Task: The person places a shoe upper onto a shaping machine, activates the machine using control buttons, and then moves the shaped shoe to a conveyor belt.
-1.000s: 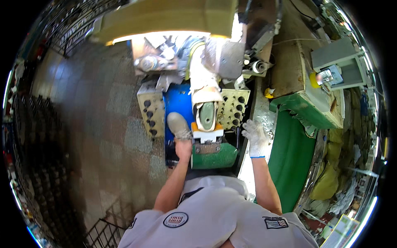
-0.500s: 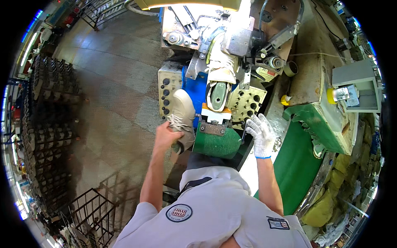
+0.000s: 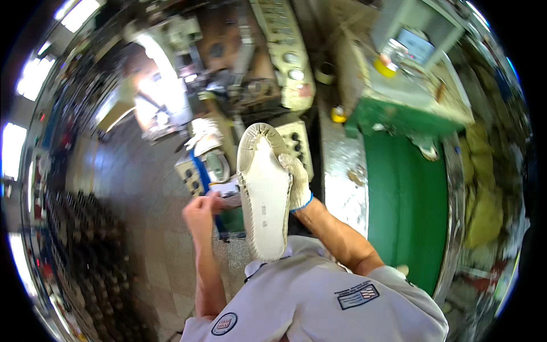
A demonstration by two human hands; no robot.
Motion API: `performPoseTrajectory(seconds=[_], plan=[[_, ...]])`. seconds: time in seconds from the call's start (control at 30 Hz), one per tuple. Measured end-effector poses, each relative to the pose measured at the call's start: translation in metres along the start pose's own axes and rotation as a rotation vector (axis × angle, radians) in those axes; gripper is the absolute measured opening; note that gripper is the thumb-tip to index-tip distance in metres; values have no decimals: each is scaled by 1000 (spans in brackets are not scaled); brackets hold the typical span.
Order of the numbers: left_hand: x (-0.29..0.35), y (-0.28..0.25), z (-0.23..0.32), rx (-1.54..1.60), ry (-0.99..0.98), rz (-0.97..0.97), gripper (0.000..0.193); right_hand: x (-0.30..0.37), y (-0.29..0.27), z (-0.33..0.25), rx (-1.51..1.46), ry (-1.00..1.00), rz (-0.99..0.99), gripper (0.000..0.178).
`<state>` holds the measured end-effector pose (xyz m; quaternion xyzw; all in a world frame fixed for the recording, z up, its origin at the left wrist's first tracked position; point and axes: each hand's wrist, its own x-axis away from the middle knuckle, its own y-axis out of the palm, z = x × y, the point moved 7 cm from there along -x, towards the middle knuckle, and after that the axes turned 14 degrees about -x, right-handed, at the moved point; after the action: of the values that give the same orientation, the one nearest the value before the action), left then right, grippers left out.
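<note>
A shoe upper (image 3: 265, 196) is held upright with its pale underside facing me; its puckered edge is folded in all round. My gloved right hand (image 3: 297, 181) grips its right side, thumb over the edge. My bare left hand (image 3: 200, 215) is left of it, near the bracket above the machine's green pad (image 3: 232, 220); its fingers look curled but are blurred, and whether they hold anything is unclear. Behind, a second shoe with white laces (image 3: 206, 135) sits in the machine, the green end of its last (image 3: 217, 164) toward me.
The machine's lit head (image 3: 165, 91) is at upper left, with knobbed control panels (image 3: 296, 139) around it. To the right stand a metal ledge (image 3: 346, 182), a green surface (image 3: 404, 211) and a worn bench (image 3: 399, 91) bearing a grey box. Dark racks (image 3: 85, 239) line the left.
My view has swung to the right. The shoe in my left hand before is no longer there; my right hand, formerly spread and without anything, now grips a shoe upper, underside toward me.
</note>
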<state>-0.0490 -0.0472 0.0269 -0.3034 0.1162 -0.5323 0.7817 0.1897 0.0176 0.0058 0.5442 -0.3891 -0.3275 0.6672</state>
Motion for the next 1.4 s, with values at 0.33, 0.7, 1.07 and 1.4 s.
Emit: performPoseTrajectory(seconds=[0.33, 0.7, 1.07, 1.4], plan=[[-97, 73, 25, -261, 178, 250, 73, 252, -181, -270, 812, -468, 784, 48], [-19, 80, 29, 583, -80, -238, 42, 489, -287, -336, 1552, 2, 1746, 84], [146, 232, 98, 1619, -732, -1621, 85, 117, 13, -133, 43, -575, -160, 77], [30, 199, 63, 35, 383, -443, 26, 227, -91, -251, 494, -901, 357, 44]])
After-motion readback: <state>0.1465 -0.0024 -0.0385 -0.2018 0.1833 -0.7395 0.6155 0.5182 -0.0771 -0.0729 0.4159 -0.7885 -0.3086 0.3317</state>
